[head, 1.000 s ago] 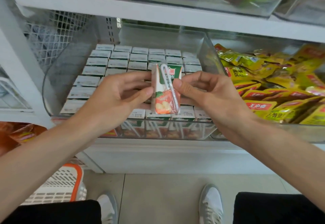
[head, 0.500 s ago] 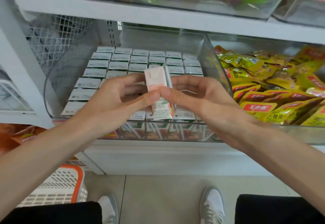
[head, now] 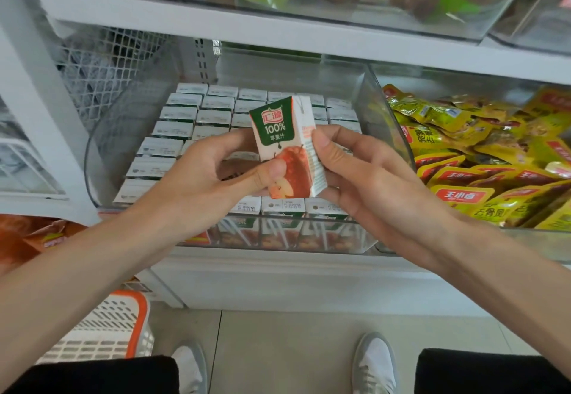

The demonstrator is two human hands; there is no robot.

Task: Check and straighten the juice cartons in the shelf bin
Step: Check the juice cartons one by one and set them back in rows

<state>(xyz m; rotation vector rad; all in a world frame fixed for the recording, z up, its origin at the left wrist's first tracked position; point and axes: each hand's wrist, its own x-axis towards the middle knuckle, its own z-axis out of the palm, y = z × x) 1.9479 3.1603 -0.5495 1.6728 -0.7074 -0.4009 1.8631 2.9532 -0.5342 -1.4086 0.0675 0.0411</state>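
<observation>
On the head view I have a small white juice carton with a green top and a red apple printed on its front (head: 285, 146), held upright with a slight tilt above the clear plastic shelf bin (head: 380, 109). Both hands are on it. The left hand (head: 197, 183) pinches it, thumb pressed on the apple picture and fingers behind. The right hand (head: 370, 183) grips the white side panel, thumb along the carton's edge and fingers curled underneath. Below the hands, rows of matching cartons with white tops (head: 197, 115) stand packed in the bin. I see yellow snack packets (head: 463, 146) in the neighbouring bin to the right, and a white slotted basket with an orange rim (head: 117, 325) on the floor at lower left.
</observation>
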